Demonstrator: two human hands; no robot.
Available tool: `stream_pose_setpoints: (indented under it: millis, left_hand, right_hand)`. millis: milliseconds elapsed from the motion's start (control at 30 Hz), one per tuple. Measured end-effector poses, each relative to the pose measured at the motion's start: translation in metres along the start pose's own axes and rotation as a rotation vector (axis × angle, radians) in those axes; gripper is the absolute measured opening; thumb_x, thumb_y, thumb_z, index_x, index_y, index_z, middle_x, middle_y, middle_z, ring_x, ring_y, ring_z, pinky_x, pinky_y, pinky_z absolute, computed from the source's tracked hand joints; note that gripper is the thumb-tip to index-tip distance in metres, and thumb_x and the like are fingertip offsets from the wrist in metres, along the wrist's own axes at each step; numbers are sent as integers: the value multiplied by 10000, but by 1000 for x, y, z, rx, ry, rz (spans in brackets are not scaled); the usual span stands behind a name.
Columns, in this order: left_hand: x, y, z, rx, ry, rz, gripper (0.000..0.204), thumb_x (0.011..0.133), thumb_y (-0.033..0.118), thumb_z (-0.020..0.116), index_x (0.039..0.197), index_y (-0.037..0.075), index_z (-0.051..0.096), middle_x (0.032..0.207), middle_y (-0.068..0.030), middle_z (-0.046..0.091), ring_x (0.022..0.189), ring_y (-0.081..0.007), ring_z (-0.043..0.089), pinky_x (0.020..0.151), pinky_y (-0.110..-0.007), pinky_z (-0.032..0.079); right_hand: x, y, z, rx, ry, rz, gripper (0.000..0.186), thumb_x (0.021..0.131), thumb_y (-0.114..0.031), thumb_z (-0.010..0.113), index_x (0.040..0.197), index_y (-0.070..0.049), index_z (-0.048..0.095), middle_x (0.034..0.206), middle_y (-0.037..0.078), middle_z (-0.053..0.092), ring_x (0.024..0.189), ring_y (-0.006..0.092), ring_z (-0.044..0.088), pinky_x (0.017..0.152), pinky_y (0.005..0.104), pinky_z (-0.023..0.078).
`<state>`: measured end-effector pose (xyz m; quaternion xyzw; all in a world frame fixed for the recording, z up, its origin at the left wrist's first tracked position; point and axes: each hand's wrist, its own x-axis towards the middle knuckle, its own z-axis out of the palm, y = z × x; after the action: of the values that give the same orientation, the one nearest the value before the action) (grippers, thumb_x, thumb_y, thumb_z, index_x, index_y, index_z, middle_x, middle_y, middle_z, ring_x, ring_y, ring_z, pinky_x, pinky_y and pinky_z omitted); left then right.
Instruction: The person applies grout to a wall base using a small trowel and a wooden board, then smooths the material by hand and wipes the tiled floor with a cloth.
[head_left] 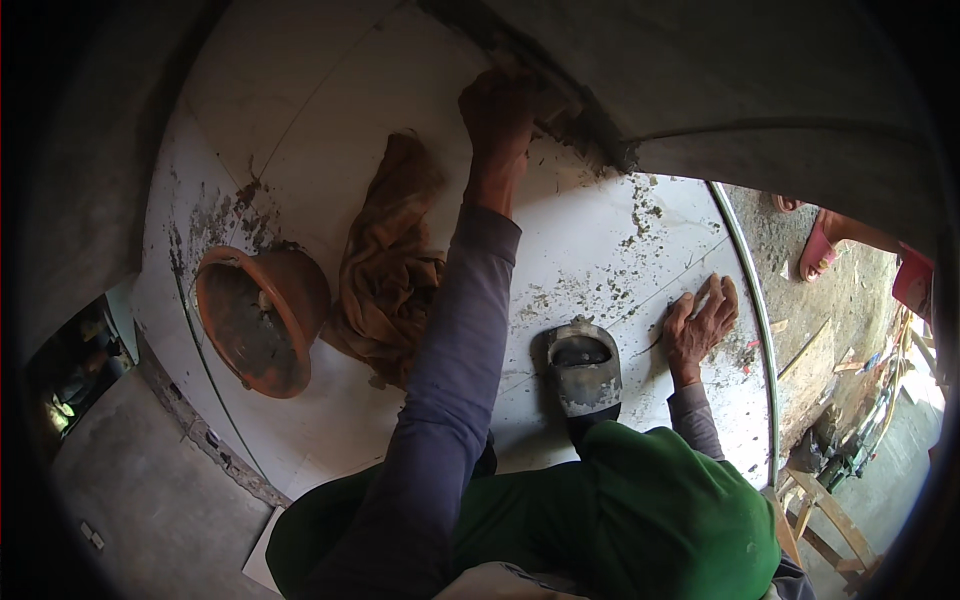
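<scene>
My left hand [497, 115] reaches far forward to the base of the grey wall, at a dark strip of mortar [590, 125]. Its fingers are curled closed in shadow, and what they hold is too dark to make out. On the white tiles to the right, my right hand [702, 325] rests palm down with fingers apart, holding nothing. A crumpled brown cloth [392, 265] lies left of my left forearm. Beside it an orange-brown bucket [310, 290] is tipped toward the left, its inside coated with grey mortar. Grey crumbs [600, 285] are scattered over the tiles.
My foot in a dark, mortar-stained slipper [585, 375] stands between my arms. A metal edge strip [748, 270] borders the tiles at right. Beyond it are another person's feet in pink sandals [816, 250], wood scraps and a wooden frame [830, 515]. A grey wall [780, 80] overhangs the front.
</scene>
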<state>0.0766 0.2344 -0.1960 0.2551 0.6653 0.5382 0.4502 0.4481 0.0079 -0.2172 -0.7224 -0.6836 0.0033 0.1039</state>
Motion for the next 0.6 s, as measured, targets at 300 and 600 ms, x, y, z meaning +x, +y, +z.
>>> stream_pose_setpoints:
  millis: [300,600]
  left_hand:
    - [20,114,-72,-365,5,263,263,1025,83,700,1274,5,730,1149,-96,772,999,-192,755,824,-325,624]
    - [133,49,-133,-39,64,98,340,1049,117,677,1362,-14,686,1160,-91,767,952,-188,744,773,-337,618]
  right_hand:
    - [1,-2,-2,10,-10,2,607,961,-249,627,1532,-69,520,1599,214,446,1487,426,403,1216,612,298]
    - [2,-11,-4,9,-29,-7,593,965,-214,601,1528,-47,515,1604,216,449,1504,419,399,1242,597,278]
